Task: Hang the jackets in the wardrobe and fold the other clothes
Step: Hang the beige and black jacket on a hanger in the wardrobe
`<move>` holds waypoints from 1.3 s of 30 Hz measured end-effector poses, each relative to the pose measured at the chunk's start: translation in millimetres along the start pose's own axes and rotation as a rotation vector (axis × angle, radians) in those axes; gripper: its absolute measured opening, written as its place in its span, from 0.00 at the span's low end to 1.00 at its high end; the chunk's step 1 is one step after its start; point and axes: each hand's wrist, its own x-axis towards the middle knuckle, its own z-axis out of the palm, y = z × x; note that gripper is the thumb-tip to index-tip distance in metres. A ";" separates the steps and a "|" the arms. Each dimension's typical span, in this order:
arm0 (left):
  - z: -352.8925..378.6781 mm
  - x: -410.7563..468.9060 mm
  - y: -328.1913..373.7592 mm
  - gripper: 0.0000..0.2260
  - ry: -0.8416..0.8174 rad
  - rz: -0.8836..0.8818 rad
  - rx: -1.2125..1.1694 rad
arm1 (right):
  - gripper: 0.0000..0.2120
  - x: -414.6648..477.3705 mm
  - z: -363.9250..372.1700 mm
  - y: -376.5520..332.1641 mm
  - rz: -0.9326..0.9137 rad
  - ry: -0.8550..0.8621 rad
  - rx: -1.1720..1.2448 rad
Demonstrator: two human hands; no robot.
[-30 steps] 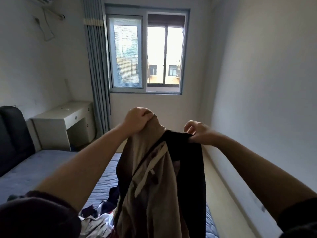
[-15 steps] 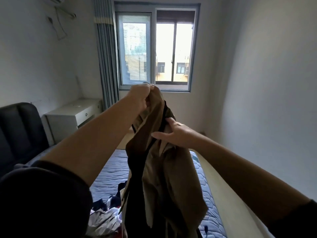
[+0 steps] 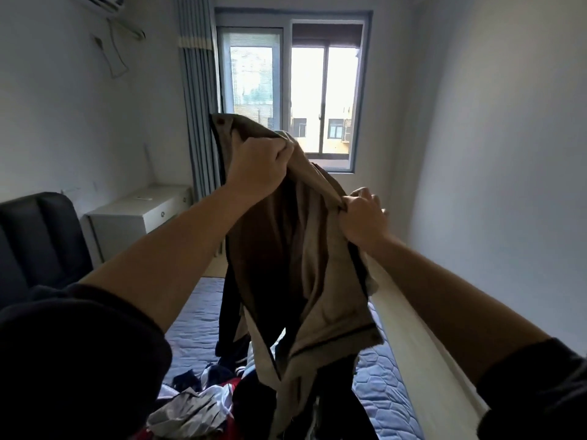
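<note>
- The left hand [image 3: 259,165] is clenched on the upper edge of a tan jacket [image 3: 320,268] with dark trim, the fabric bunched in its fist. It is the higher of the two hands.
- The right hand [image 3: 362,217], lower and to the right of the left one, pinches another fold of the jacket's top edge.
- The jacket hangs in the air below both hands, with its darker inside showing between them.
- Beneath the hands, a pile of mixed clothes [image 3: 197,408] lies on the blue quilted bed [image 3: 193,315].
- Beyond the left hand is a window [image 3: 295,96].
</note>
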 end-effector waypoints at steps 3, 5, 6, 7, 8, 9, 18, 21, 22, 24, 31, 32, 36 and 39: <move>3.8 -7.6 -15.5 0.18 -0.012 0.061 0.095 | 0.13 12.7 -9.6 4.0 -0.030 -0.003 0.187; 7.4 -15.9 -25.0 0.15 -0.054 0.106 0.232 | 0.11 20.2 -20.0 0.9 -0.013 -0.003 0.284; 9.5 -21.1 -30.0 0.13 -0.080 0.143 0.322 | 0.11 23.3 -25.6 -0.2 -0.007 0.002 0.340; 11.2 -25.8 -33.8 0.14 -0.097 0.184 0.398 | 0.12 26.3 -31.3 -0.6 0.001 0.007 0.388; 12.2 -30.1 -37.0 0.17 -0.095 0.211 0.448 | 0.13 28.5 -36.4 -0.1 0.011 0.004 0.416; 12.9 -33.5 -39.9 0.22 -0.064 0.209 0.462 | 0.14 29.7 -40.8 0.2 0.022 -0.008 0.429; 38.2 -39.3 -22.0 0.11 -0.398 -0.284 -0.309 | 0.13 20.9 -45.5 -1.0 0.003 -0.164 0.647; 41.2 -38.1 -14.2 0.12 -0.198 -0.464 -0.368 | 0.15 12.5 -45.2 10.8 -0.068 -0.357 0.410; 39.7 -32.9 -11.3 0.13 -0.167 -0.482 -0.370 | 0.19 7.1 -43.4 13.6 -0.058 -0.454 0.313; 36.4 -17.8 -1.3 0.14 -0.167 -0.443 -0.378 | 0.31 -4.1 -32.6 18.6 -0.027 -0.547 0.108; 21.8 7.5 23.3 0.14 -0.159 -0.362 -0.386 | 0.20 -38.6 -9.9 54.3 0.303 -0.431 -0.146; 20.2 7.9 18.8 0.14 -0.174 -0.361 -0.375 | 0.15 -44.3 -10.7 61.0 0.313 -0.432 -0.152; 19.6 -6.8 -1.7 0.14 -0.258 -0.245 -0.108 | 0.07 -58.3 -14.3 72.8 0.351 -0.409 -0.265; 21.5 -26.2 -19.6 0.14 -0.321 -0.148 0.165 | 0.10 -62.7 -17.4 71.3 0.414 -0.361 -0.360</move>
